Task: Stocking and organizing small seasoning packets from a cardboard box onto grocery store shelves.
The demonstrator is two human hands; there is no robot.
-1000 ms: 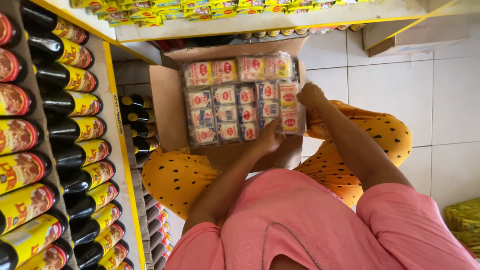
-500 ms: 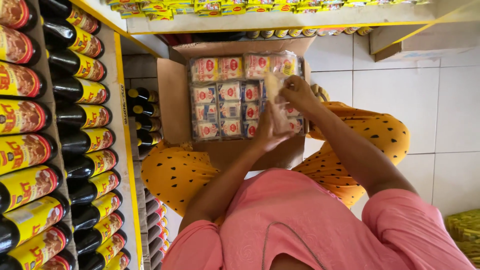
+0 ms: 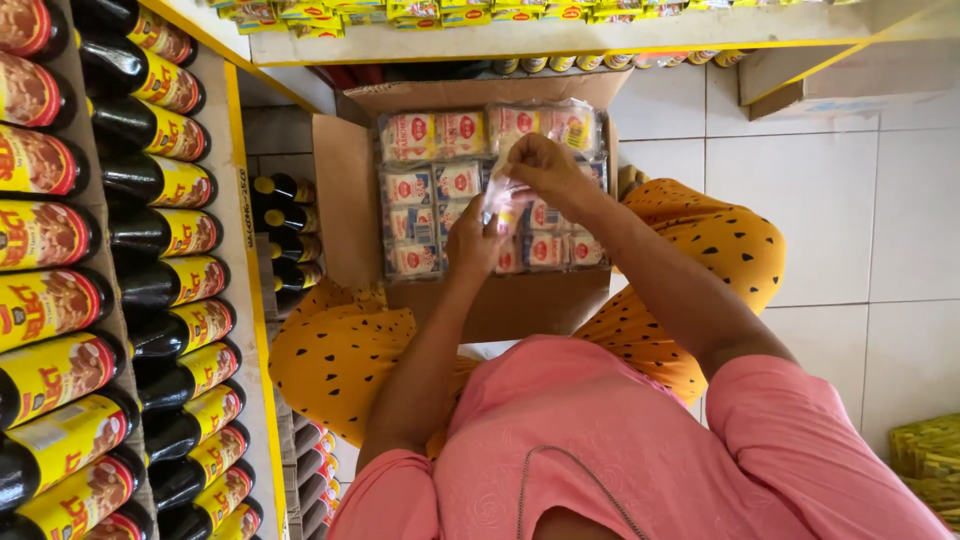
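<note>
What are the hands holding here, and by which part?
Both hands, left and right, pinch the clear plastic wrap over the bundled small packets in the cardboard box, near the bundle's middle, lifting it.

An open brown cardboard box (image 3: 345,200) stood centre, far, holding rows of small pale packets (image 3: 420,185) with red round marks under clear wrap (image 3: 505,195). Dark bottles with yellow-and-red labels (image 3: 185,235) lined the left shelf. Yellow-green packets (image 3: 300,12) ran along the far shelf.
</note>
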